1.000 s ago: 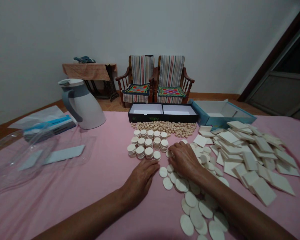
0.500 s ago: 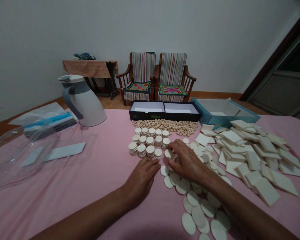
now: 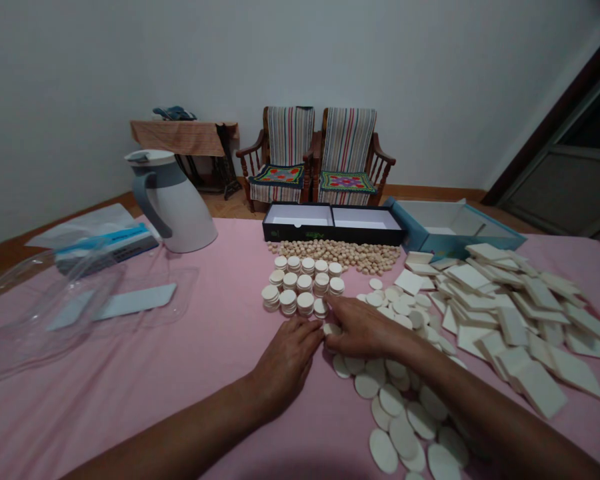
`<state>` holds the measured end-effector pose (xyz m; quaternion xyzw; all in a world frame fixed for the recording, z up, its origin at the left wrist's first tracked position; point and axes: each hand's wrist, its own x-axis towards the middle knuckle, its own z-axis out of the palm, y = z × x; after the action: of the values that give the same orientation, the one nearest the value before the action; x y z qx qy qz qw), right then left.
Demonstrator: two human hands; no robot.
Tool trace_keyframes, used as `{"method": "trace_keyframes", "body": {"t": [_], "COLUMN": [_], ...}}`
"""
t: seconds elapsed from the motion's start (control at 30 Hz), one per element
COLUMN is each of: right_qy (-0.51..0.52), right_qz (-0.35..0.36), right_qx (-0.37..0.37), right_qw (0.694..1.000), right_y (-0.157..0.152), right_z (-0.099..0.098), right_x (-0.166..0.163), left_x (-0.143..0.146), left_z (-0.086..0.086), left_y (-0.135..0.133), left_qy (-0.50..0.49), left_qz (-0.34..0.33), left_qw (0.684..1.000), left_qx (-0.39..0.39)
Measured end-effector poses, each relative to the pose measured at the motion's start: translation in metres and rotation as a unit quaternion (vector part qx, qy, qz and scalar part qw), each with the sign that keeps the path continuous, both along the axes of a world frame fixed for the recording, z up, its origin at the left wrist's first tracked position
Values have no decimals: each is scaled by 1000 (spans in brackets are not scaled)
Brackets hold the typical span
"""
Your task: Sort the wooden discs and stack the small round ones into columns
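Note:
Several short stacks of round pale wooden discs (image 3: 289, 299) stand in rows on the pink cloth. My right hand (image 3: 363, 327) pinches a disc (image 3: 331, 329) between thumb and fingers, just in front of the rightmost front stack (image 3: 321, 307). Its index fingertip is beside that stack; whether they touch is unclear. My left hand (image 3: 286, 360) rests on the cloth before the stacks, fingers stretched out together and tips close to the pinched disc. Loose discs (image 3: 391, 400) lie spread under and around my right forearm.
Small wooden pieces (image 3: 335, 253) lie behind the stacks, before a black divided box (image 3: 300, 233). A blue box (image 3: 445, 243) and piled square wooden tiles (image 3: 513, 313) are on the right. A white jug (image 3: 187, 213), a blue packet (image 3: 107, 247) and clear plastic packaging (image 3: 180, 313) are on the left.
My right hand has moved left and closer to my left fingertips, beside the rightmost front stack. My left hand stays nearly in place. The view has shifted slightly.

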<state>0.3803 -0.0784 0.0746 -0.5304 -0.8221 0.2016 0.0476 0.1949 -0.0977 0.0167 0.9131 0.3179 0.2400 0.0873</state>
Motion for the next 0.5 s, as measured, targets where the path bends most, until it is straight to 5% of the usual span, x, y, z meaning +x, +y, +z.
{"method": "trace_keyframes", "body": {"t": [0.5], "right_qy": [-96], "right_qz": [-81], "right_qx": [163], "right_qw": [979], "right_y": [-5], "right_z": [-1], "right_x": [-24], "left_x": [-1], "left_z": [-2], "left_y": [1], "left_qy": [-19], "left_qz": [-4], "left_qw": [1000], "left_qx": [-4]}}
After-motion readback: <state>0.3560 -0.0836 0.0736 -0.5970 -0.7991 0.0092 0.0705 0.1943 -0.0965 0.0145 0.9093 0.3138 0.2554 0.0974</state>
